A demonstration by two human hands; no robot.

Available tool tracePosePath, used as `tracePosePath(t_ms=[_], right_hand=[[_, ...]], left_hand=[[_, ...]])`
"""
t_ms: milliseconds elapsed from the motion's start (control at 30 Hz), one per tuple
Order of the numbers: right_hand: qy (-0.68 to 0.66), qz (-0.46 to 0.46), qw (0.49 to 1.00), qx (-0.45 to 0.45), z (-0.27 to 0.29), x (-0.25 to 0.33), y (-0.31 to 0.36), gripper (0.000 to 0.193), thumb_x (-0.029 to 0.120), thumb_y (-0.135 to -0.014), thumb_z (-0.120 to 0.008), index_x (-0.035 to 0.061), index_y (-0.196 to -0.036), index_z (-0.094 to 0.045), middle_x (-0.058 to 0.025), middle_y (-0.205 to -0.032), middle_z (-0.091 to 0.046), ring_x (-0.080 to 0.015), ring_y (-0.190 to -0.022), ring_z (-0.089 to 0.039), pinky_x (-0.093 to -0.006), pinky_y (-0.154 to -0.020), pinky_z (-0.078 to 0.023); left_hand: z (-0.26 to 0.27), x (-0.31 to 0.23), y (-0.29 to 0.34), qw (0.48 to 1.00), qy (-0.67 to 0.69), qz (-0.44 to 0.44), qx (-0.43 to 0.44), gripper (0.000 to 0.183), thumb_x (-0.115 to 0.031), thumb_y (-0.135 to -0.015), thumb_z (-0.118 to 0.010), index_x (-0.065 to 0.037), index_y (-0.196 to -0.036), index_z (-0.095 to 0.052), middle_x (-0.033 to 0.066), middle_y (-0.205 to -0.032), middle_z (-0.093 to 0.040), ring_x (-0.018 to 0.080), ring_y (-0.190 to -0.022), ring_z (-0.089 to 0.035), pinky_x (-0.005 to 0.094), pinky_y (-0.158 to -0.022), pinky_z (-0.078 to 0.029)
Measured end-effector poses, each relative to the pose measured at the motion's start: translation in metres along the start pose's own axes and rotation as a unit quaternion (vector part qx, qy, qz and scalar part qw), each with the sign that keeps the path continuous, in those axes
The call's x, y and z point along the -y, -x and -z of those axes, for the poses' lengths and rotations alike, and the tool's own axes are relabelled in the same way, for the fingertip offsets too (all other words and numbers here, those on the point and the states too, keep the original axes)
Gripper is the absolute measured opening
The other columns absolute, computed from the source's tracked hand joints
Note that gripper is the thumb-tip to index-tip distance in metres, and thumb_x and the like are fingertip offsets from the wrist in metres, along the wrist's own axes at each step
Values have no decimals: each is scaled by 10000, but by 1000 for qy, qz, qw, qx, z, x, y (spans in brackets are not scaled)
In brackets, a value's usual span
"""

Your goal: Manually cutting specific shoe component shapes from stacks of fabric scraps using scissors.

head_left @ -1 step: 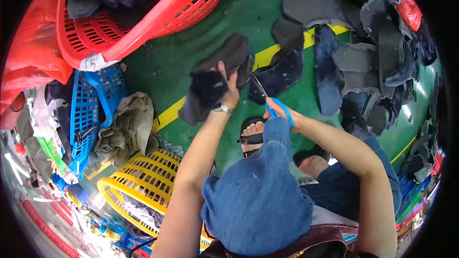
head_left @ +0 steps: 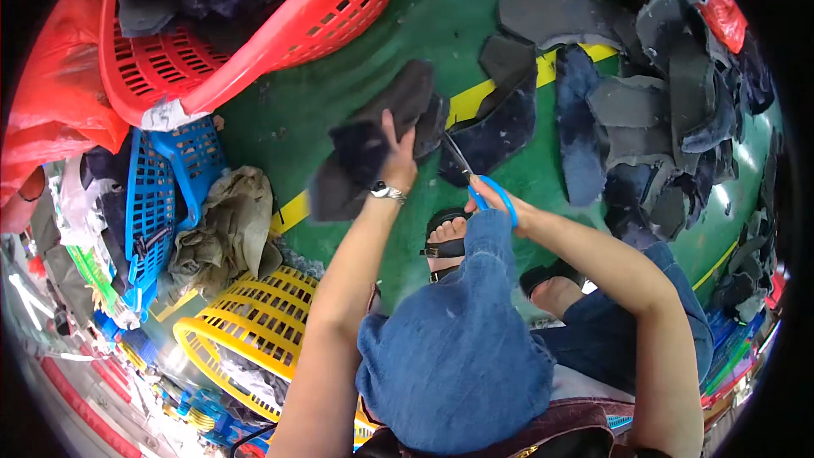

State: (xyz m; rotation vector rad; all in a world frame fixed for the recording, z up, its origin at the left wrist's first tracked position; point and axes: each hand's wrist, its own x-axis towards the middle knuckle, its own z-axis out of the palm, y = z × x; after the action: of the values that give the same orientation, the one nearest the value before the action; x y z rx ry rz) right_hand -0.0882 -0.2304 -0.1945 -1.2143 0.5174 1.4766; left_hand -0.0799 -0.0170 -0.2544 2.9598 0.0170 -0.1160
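Note:
My left hand (head_left: 402, 161), with a metal wristwatch, grips a dark grey fabric piece (head_left: 404, 95) with a fuzzy side folded over. Its index finger points up along the cloth, and the thumb's hold is partly hidden. My right hand (head_left: 496, 203) is closed on scissors (head_left: 506, 197) with blue handles. Their blades point up and to the left, near the edge of the held cloth, and look slightly apart. Just beyond the blades, a dark fuzzy cut piece (head_left: 500, 140) lies on the green floor.
A heap of dark cut pieces (head_left: 632, 110) spreads over the floor at right. A red basket (head_left: 280, 42) full of dark cloth stands at far left, above a blue basket (head_left: 153, 191). Nearer are a crumpled tan cloth (head_left: 233, 212) and a yellow basket (head_left: 263, 314). My sandaled foot (head_left: 445, 233) is below.
My left hand has shifted slightly, and the folded cloth in it has turned and hangs a little further left. The right hand and scissors are almost unmoved.

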Motion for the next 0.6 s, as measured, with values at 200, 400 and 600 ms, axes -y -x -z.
tracePosePath(t_ms=[200, 400, 600], right_hand=[[14, 62, 998, -9, -16, 6, 3, 714, 712, -750, -368, 24, -780, -555, -49, -718, -531, -139, -680, -497, -273, -620, -391], [21, 91, 996, 9, -38, 23, 24, 654, 681, -772, -383, 45, -713, -523, -40, -701, -517, -142, -685, -494, -303, -635, -403], [77, 81, 992, -49, -51, 14, 9, 632, 670, -778, -385, 50, -735, -499, -54, -686, -511, -168, -684, -496, -336, -630, -401]], left_hand=[[42, 1, -1, 997, -51, -51, 25, 505, -36, -628, -560, -128, -1121, -499, 117, -1138, -488, 275, -876, -527, 374, -725, -477], [76, -4, 8, 986, 7, 72, 148, 491, -22, -664, -517, -103, -1143, -448, 180, -1011, -552, 369, -768, -578, 452, -665, -479], [86, -6, 16, 983, -14, 89, 161, 475, -42, -659, -530, -72, -1128, -455, 189, -860, -571, 366, -686, -584, 456, -612, -481]])
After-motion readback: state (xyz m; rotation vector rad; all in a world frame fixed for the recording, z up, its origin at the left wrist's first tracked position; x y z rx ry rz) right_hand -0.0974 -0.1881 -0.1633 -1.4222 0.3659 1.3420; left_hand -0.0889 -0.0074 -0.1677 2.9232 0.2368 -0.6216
